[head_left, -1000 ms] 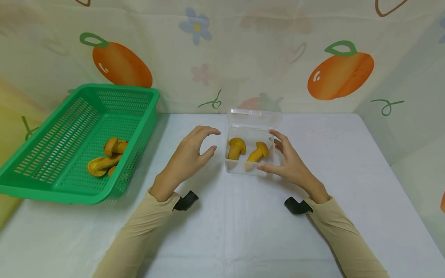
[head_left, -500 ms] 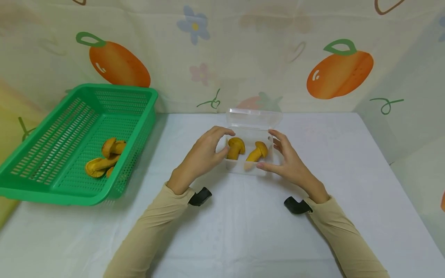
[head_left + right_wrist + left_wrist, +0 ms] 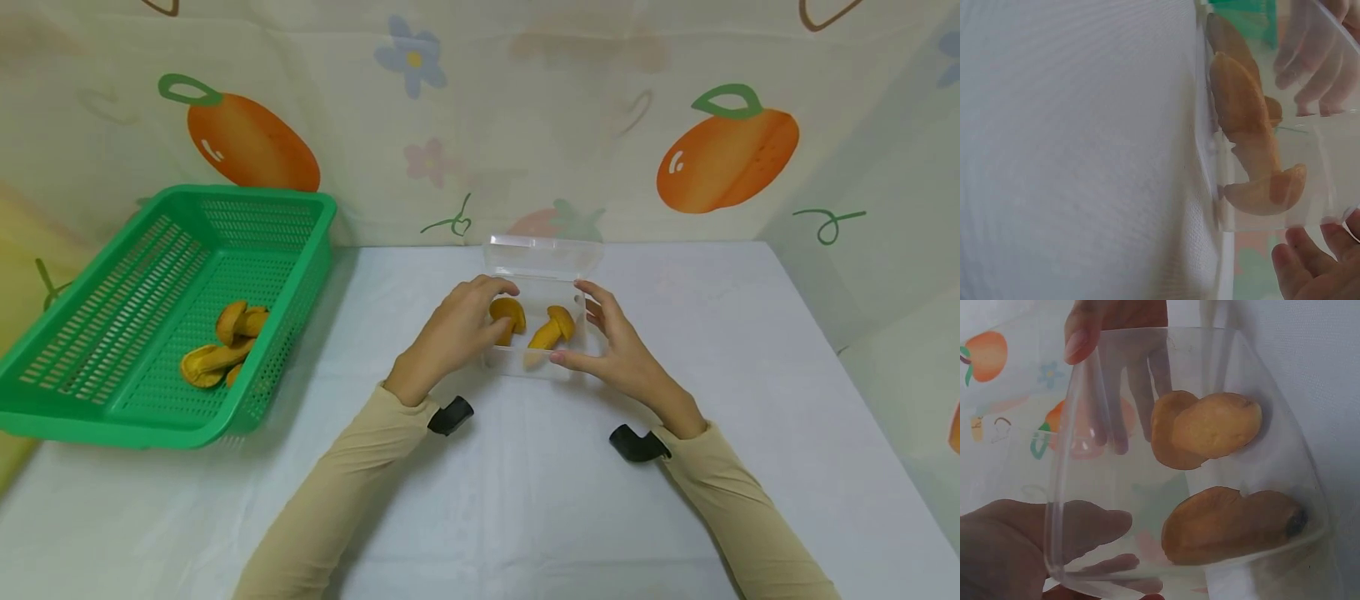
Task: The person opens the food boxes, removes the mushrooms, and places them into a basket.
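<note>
A clear plastic box [image 3: 555,367] with its lid raised [image 3: 542,257] stands on the table, holding two yellow-brown mushrooms. In the head view one mushroom [image 3: 561,321] lies on the right, its cap toward the back. The left mushroom [image 3: 516,310] is partly covered by my left hand [image 3: 457,329], which reaches over the box's left side with fingers and thumb bent and spread. Through the wall in the left wrist view, the left thumb [image 3: 1100,525] shows apart from the mushrooms [image 3: 1229,528]. My right hand [image 3: 626,354] grips the box's right side, thumb at the front, fingers farther back.
A green perforated basket [image 3: 326,225] stands at the left with several mushrooms [image 3: 213,358] in it. White cloth [image 3: 570,517] covers the table, and a fruit-printed curtain [image 3: 480,92] hangs behind. Black wrist mounts [image 3: 637,443] stick out from both sleeves.
My left hand has moved right, from beside the box to over its left part and the left mushroom. The right hand keeps its grip on the box. The view has shifted slightly.
</note>
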Motion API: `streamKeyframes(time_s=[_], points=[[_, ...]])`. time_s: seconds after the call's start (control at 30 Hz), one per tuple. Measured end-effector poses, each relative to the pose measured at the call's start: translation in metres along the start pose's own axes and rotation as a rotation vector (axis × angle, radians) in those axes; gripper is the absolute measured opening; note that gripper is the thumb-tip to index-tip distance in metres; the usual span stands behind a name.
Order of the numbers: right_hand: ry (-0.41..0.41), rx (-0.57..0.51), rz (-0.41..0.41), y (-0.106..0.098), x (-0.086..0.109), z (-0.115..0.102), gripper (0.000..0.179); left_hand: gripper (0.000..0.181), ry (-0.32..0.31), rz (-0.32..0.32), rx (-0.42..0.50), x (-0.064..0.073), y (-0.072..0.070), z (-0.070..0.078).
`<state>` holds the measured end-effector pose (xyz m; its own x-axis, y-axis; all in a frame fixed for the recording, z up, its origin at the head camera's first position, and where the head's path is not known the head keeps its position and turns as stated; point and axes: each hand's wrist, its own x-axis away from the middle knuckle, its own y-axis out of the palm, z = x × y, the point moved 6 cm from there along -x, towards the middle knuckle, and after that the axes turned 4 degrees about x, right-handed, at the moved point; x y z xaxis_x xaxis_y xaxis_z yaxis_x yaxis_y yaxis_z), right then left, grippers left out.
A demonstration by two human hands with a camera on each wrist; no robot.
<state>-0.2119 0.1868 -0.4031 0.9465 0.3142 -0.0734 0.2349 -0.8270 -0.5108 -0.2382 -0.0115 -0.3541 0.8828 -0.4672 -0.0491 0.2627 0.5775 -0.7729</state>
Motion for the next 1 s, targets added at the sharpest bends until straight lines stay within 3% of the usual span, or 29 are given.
streamKeyframes(time_s=[0.63, 1.0], points=[[-0.001, -0.01, 0.001, 0.001, 0.0, 0.0, 0.097, 0.048, -0.091, -0.206, -0.017, -0.019, 0.012, -0.005], [0.004, -0.009, -0.004, 0.0, 0.0, 0.0, 0.098, 0.046, -0.121, -0.275, -0.153, -0.02, 0.014, -0.001]])
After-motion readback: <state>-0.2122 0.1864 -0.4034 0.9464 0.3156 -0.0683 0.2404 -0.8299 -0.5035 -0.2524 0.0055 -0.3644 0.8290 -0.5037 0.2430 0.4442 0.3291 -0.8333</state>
